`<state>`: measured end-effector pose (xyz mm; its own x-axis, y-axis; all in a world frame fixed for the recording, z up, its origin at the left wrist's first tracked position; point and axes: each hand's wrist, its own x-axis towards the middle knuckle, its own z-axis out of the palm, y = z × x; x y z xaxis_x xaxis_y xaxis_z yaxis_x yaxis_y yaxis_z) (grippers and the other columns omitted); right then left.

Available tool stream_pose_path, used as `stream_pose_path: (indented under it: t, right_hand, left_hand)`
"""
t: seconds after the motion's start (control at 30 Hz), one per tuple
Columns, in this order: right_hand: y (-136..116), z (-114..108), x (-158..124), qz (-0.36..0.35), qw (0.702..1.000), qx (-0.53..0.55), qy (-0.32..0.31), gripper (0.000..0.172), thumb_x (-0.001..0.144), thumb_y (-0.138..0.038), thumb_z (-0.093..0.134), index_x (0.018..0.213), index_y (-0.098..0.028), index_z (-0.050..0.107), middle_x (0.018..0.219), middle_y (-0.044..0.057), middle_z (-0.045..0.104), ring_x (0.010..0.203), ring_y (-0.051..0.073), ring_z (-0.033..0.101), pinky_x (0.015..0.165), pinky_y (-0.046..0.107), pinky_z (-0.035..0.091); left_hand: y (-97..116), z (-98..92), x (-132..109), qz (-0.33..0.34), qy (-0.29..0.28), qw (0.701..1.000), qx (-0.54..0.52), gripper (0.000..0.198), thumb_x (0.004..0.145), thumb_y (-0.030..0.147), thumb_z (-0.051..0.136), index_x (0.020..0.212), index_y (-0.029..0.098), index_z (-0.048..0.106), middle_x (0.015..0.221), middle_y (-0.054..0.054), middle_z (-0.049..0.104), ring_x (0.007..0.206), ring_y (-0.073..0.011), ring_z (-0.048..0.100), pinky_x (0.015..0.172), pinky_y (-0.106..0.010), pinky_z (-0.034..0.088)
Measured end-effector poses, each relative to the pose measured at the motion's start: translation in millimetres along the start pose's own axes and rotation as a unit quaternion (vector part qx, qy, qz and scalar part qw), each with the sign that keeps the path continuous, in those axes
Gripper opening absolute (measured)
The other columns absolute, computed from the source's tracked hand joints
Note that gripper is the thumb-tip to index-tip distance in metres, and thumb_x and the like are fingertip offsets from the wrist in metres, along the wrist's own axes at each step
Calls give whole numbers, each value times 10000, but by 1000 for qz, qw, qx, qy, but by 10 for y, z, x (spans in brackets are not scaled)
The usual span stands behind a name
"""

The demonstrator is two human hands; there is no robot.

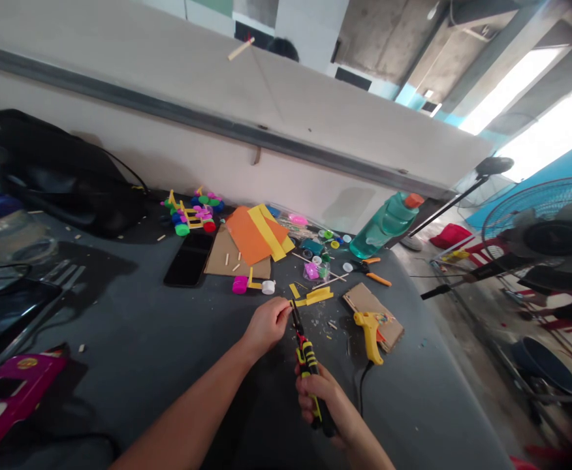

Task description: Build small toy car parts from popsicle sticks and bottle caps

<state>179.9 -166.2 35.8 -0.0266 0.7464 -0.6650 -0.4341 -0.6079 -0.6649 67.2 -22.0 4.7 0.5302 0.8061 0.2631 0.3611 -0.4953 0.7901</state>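
Observation:
My right hand [326, 399] is closed round the black-and-yellow handles of a pair of pliers [306, 358], jaws pointing away from me. My left hand [266, 324] pinches something small at the jaws, too small to name. Just beyond the jaws lie yellow foam strips [318, 296] and a pink and a white bottle cap joined by a stick [253, 285]. A yellow glue gun [369, 331] rests to the right on a cardboard piece [364, 300].
On the grey table [143, 346]: black phone [189, 258], orange and yellow sheets [256, 235], bottle-cap toy [192, 212], loose caps, green water bottle [384, 225], black bag [61, 176], pink object [16, 385] at left. Fans stand at right past the table edge.

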Motion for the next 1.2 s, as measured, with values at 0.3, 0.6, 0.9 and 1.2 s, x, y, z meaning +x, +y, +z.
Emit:
stream_pose_path:
  t: [0.3, 0.6, 0.9, 1.2]
  right_hand:
    - [-10, -22, 6, 12, 1000, -18, -5, 360, 583, -272, 607, 877, -205, 410, 578, -91, 418, 415, 38, 345, 393, 166, 246]
    - [13, 16, -30, -28, 997, -68, 16, 352, 546, -245, 540, 882, -198, 446, 597, -84, 419, 411, 44, 343, 364, 172, 284]
    - [94, 1, 41, -59, 984, -159, 60, 276, 506, -153, 450, 778, -197, 427, 575, -84, 391, 387, 39, 341, 342, 167, 291]
    - [59, 4, -12, -44, 997, -63, 4, 313, 560, -225, 526, 859, -196, 437, 590, -85, 410, 400, 39, 331, 357, 169, 289]
  left_hand:
    - [-16, 4, -7, 3, 2, 1000, 5, 249, 889, 246, 356, 737, 184, 544, 739, -37, 558, 706, -161, 502, 651, -260, 365]
    - [15, -12, -18, 0, 1, 1000, 1, 273, 898, 273, 345, 741, 186, 550, 747, -42, 569, 719, -161, 518, 665, -261, 379]
    - [17, 2, -43, -4, 27, 1000, -14, 265, 894, 276, 369, 724, 185, 551, 713, -31, 570, 685, -147, 522, 642, -239, 369]
    - [35, 1, -22, -49, 20, 995, -79, 322, 890, 335, 369, 626, 176, 460, 608, 19, 467, 600, -119, 450, 578, -229, 310]
